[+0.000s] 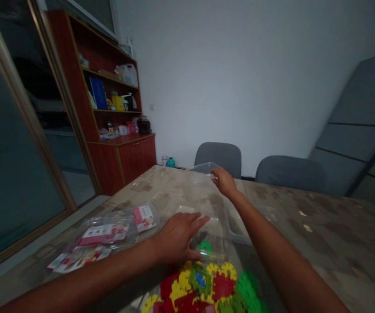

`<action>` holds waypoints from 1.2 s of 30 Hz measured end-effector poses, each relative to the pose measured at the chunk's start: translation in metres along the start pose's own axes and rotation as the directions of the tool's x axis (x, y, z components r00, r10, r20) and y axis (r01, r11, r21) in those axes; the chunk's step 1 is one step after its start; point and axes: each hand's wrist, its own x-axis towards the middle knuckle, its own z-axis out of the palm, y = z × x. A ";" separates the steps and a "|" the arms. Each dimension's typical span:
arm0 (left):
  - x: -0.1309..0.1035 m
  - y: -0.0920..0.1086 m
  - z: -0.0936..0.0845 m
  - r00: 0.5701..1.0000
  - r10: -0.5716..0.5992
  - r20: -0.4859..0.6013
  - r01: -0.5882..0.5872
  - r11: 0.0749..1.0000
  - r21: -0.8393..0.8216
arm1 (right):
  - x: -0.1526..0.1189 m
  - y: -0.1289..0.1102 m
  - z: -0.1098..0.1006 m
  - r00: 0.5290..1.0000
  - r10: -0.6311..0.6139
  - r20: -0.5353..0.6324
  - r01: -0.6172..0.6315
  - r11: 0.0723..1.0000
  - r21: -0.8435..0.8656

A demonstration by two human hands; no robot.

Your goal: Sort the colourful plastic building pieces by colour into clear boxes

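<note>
My right hand (pixel 224 180) is closed on the edge of a clear plastic lid (pixel 203 169), held tilted above the far part of the table. My left hand (pixel 180 237) reaches over the left side of a clear plastic container (pixel 215 230), thumb and fingers spread apart. Whether its fingertips press on the container is hard to tell. A green toothed plastic piece (pixel 205 248) shows in or behind the near end of that container. Close to me lies a pile of flat plastic building pieces (pixel 200 284) in red, yellow, green and blue.
Clear packages with pink-and-white labels (pixel 104 234) lie on the left of the patterned table (pixel 330 234). Another clear container (pixel 239 230) sits by my right forearm. Two grey chairs (pixel 218 154) stand at the far edge. A red-brown cabinet (pixel 122 161) is at left.
</note>
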 end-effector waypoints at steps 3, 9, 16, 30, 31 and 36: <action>0.010 0.013 0.003 1.000 0.010 0.015 -0.011 0.999 0.037 | -0.008 0.020 -0.020 0.996 0.074 -0.056 -0.078 0.995 -0.063; 0.020 0.017 0.001 0.999 -0.019 0.044 0.014 0.995 0.096 | -0.106 0.097 -0.076 0.927 0.336 -0.164 -0.368 0.898 -0.239; 0.042 0.008 0.009 0.998 -0.053 -0.017 0.054 0.992 0.114 | -0.222 0.144 -0.084 0.794 0.605 0.064 -0.506 0.715 -0.483; 0.048 0.011 0.010 0.986 -0.014 -0.168 0.043 0.984 0.170 | -0.195 0.126 -0.046 0.865 0.471 0.174 -0.434 0.875 -0.212; 0.050 0.017 0.009 0.984 0.003 -0.177 0.026 0.987 0.161 | -0.198 0.124 -0.045 0.868 0.463 0.179 -0.430 0.881 -0.195; 0.078 0.045 0.019 0.979 0.161 -0.129 -0.148 0.984 0.101 | -0.214 0.114 -0.042 0.890 0.418 0.180 -0.393 0.906 -0.157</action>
